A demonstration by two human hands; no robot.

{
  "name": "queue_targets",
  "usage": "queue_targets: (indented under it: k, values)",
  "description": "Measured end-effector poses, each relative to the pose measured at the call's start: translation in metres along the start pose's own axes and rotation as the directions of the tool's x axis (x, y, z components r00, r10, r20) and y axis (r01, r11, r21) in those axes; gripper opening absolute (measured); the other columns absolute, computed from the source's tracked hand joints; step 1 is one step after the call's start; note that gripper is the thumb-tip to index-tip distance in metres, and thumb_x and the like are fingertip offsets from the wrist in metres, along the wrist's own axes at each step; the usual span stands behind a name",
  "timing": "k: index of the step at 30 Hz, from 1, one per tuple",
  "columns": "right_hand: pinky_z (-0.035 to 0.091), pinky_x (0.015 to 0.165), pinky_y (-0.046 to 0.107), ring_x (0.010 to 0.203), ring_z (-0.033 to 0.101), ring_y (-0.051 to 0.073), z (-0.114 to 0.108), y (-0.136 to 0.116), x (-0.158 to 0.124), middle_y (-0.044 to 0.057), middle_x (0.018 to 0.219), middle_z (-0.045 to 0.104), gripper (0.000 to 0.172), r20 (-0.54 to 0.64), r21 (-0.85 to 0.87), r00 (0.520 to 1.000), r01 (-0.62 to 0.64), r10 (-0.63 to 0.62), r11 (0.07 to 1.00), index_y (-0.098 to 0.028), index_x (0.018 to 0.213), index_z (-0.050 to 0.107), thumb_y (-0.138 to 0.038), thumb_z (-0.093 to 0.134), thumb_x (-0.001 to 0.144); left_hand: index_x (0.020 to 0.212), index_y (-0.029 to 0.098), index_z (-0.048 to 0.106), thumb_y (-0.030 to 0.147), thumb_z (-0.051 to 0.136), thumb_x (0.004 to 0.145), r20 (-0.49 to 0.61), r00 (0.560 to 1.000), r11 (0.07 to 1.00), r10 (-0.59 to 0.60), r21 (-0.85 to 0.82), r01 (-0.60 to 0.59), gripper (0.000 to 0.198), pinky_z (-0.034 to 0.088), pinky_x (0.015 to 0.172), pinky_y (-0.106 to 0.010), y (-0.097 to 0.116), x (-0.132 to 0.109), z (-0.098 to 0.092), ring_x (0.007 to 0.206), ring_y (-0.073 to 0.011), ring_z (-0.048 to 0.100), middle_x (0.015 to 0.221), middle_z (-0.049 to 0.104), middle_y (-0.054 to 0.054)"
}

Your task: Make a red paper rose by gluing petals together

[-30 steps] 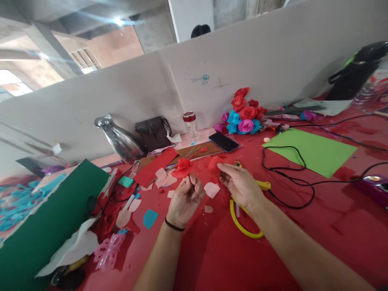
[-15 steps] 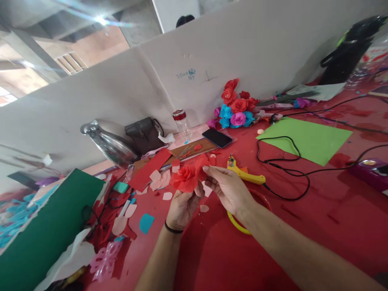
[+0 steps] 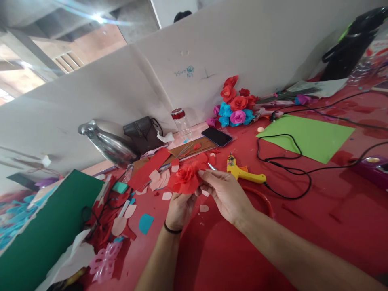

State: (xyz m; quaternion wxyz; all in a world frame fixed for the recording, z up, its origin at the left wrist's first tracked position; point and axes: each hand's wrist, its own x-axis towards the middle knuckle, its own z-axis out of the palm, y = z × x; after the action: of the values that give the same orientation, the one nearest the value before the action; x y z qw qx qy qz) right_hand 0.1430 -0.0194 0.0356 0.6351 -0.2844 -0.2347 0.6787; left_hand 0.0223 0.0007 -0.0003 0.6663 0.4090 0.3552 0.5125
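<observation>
A red paper flower [image 3: 183, 180] with layered petals sits in my left hand [image 3: 179, 212], whose fingers are closed round its base from below. My right hand [image 3: 226, 194] is closed in a pinch at the flower's right edge, its thumb and forefinger on a red paper petal [image 3: 200, 161] that lies against the bloom. The fingertips of my left hand are partly hidden under the flower. Just beyond my right hand lies a yellow glue gun [image 3: 247, 174] with a black cord. Loose pink petals [image 3: 163, 180] lie beyond and left of the flower.
Finished paper flowers [image 3: 238, 103] lean against the wall beside a phone [image 3: 216, 137]. A glass jar [image 3: 181, 123], a dark bag [image 3: 144, 135] and a steel jug [image 3: 109, 143] stand along the back. Green paper [image 3: 306, 137] lies right; a green box [image 3: 51, 218] stands left.
My right hand has moved slightly left, bringing the red petal in against the flower. A pointed metal tip now shows beyond my right fingers. The view has shifted slightly.
</observation>
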Motion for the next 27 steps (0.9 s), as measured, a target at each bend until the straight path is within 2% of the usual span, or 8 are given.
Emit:
queue_targets:
  k: [4, 10, 18, 23, 27]
  values:
    - [0.038, 0.057, 0.027, 0.053, 0.048, 0.011, 0.001, 0.001, -0.001, -0.002, 0.049, 0.055, 0.025, -0.016, 0.006, 1.000, -0.023, 0.023, 1.000, -0.017, 0.056, 0.068, -0.039, 0.078, 0.060, 0.048, 0.014, 0.057, 0.034, 0.082, 0.056, -0.016, 1.000, 1.000, 0.000, 0.009, 0.000, 0.033, 0.047, 0.068, -0.025, 0.000, 0.000, -0.002, 0.066, -0.0113, 0.054, 0.058, 0.056, 0.000]
    - [0.037, 0.058, 0.028, 0.056, 0.046, 0.012, 0.000, 0.002, -0.003, -0.002, 0.050, 0.053, 0.024, -0.033, -0.007, 0.999, -0.001, 0.001, 1.000, -0.019, 0.057, 0.070, -0.041, 0.079, 0.059, 0.051, 0.014, 0.060, 0.027, 0.084, 0.052, -0.064, 0.997, 0.998, -0.030, -0.049, 0.027, 0.028, 0.048, 0.067, -0.024, -0.001, 0.000, -0.001, 0.064, -0.0102, 0.056, 0.057, 0.059, 0.001]
    - [0.038, 0.062, 0.028, 0.065, 0.048, 0.014, -0.002, 0.005, -0.003, -0.001, 0.058, 0.057, 0.016, -0.051, -0.027, 0.999, 0.006, -0.007, 1.000, -0.020, 0.065, 0.072, -0.036, 0.075, 0.066, 0.074, 0.018, 0.070, 0.020, 0.084, 0.051, -0.092, 0.996, 0.998, 0.013, -0.067, -0.019, 0.027, 0.047, 0.064, -0.022, 0.000, 0.001, 0.004, 0.061, -0.0085, 0.056, 0.069, 0.066, 0.002]
    - [0.039, 0.065, 0.029, 0.066, 0.048, 0.014, -0.004, 0.008, -0.002, -0.001, 0.059, 0.057, 0.016, -0.067, -0.027, 0.997, 0.035, -0.037, 0.999, -0.020, 0.059, 0.067, -0.032, 0.072, 0.067, 0.073, 0.019, 0.071, 0.024, 0.083, 0.054, -0.107, 0.991, 0.996, 0.086, -0.017, -0.088, 0.023, 0.047, 0.070, -0.024, -0.001, 0.001, 0.007, 0.066, -0.0096, 0.057, 0.074, 0.068, 0.001]
    - [0.039, 0.063, 0.029, 0.067, 0.050, 0.016, -0.004, 0.010, -0.004, 0.000, 0.060, 0.059, 0.015, -0.080, -0.071, 0.996, 0.020, -0.026, 0.997, -0.021, 0.060, 0.066, -0.031, 0.066, 0.071, 0.062, 0.018, 0.068, 0.025, 0.084, 0.051, -0.161, 0.982, 0.994, 0.102, -0.007, -0.105, 0.021, 0.048, 0.071, -0.024, 0.000, 0.000, 0.009, 0.065, -0.0100, 0.057, 0.067, 0.065, 0.001]
